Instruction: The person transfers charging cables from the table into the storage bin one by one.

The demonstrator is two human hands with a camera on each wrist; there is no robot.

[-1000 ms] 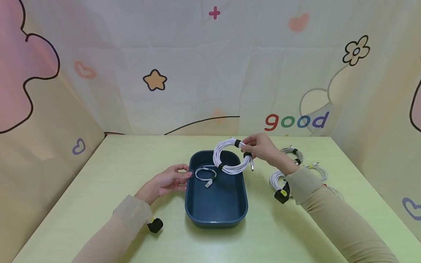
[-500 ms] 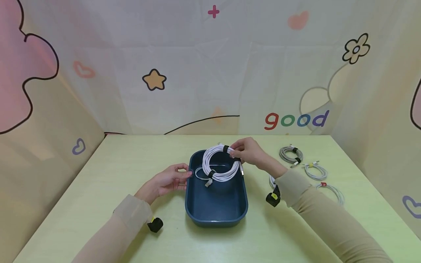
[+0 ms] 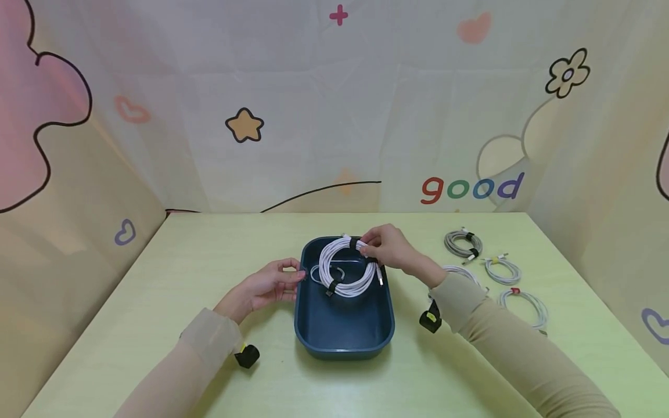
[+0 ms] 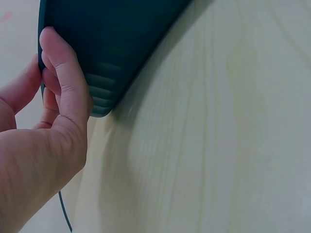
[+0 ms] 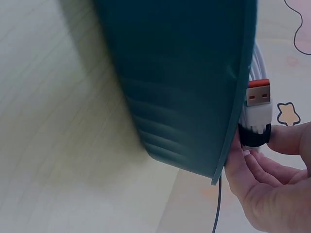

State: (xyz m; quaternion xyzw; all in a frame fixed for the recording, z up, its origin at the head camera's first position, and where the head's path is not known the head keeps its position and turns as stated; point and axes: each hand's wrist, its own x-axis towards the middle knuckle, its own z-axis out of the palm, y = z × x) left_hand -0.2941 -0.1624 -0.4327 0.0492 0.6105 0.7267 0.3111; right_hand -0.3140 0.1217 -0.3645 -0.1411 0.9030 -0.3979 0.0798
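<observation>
A dark blue plastic bin (image 3: 345, 331) stands on the table in the head view. My left hand (image 3: 269, 285) grips its left rim between thumb and fingers; the left wrist view shows the fingers (image 4: 68, 77) along the outer wall. My right hand (image 3: 391, 249) pinches a thick coiled white USB cable (image 3: 355, 288) by its right side, tilted over the back half of the bin. Black straps bind this coil, and its USB plug (image 5: 259, 97) shows beside the rim in the right wrist view. Behind the coil, a small looped cable (image 3: 315, 276) inside the bin is partly hidden.
On the table's right lie a grey coiled cable (image 3: 460, 253), a pale cable with a yellow tie (image 3: 504, 281) and one with a red tie (image 3: 541, 313). Another white coil (image 3: 465, 271) is partly hidden behind the right sleeve. A printed curtain (image 3: 313, 145) hangs around the table.
My right hand has moved left and slightly down with the white cable, from the bin's right back corner to over its back half. My left hand stays on the rim.
</observation>
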